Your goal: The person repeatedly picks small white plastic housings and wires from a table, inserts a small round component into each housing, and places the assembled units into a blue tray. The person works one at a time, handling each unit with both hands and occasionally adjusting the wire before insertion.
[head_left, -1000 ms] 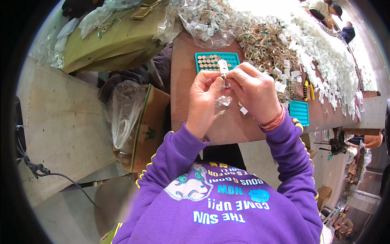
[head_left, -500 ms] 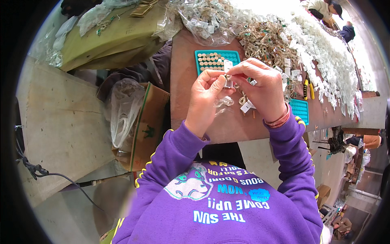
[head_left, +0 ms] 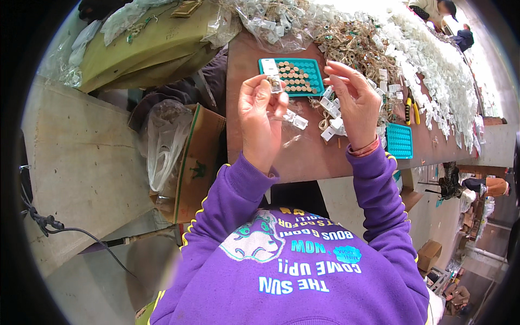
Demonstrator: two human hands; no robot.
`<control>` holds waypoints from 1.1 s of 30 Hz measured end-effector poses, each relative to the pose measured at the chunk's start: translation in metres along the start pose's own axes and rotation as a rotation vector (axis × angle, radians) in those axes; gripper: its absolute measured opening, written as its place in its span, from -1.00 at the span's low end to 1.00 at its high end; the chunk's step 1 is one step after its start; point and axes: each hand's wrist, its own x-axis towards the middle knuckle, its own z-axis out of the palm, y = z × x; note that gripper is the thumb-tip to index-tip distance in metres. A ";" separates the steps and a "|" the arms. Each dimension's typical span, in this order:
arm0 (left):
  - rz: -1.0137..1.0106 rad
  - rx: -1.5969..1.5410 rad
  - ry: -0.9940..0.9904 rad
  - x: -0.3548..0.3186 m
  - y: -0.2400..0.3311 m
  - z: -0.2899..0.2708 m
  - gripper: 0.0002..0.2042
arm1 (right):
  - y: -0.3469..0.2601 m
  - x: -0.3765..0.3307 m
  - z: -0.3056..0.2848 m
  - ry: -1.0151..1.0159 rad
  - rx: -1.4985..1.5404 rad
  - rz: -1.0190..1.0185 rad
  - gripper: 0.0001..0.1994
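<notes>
My left hand [head_left: 261, 111] pinches a small clear-and-white plastic case [head_left: 269, 67] between thumb and fingers, its white end up. Below those fingers, another small clear-and-white piece [head_left: 297, 120] hangs or lies close by; I cannot tell whether it is held. My right hand [head_left: 357, 103] is raised to the right with fingers apart and nothing in them. Several white cases with thin cords [head_left: 331, 108] lie on the table beside it. Just beyond both hands is a teal tray [head_left: 311, 65] of small round pockets, many filled with round tan discs.
A heap of tan cords [head_left: 352, 46] and a large pile of white pieces [head_left: 428, 70] cover the table's far side. Yellow-and-black pliers [head_left: 412, 111] and a second teal tray [head_left: 399, 142] lie right. A cardboard box [head_left: 197, 157] with a plastic bag stands left. People are in the background.
My hands have parted: the left moved left with the case, and the right let go and drew back to the right, opening.
</notes>
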 end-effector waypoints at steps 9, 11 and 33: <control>0.032 0.015 0.062 0.000 0.000 0.000 -0.84 | 0.049 -0.002 0.004 -0.208 -0.775 -0.407 -0.91; 0.029 0.019 0.091 0.000 0.000 0.000 -0.84 | 0.055 -0.003 0.008 -0.241 -0.814 -0.388 -0.91; -0.174 0.211 -0.135 -0.002 -0.006 0.000 -0.90 | -0.018 -0.001 0.012 -0.187 -0.045 -0.077 -0.91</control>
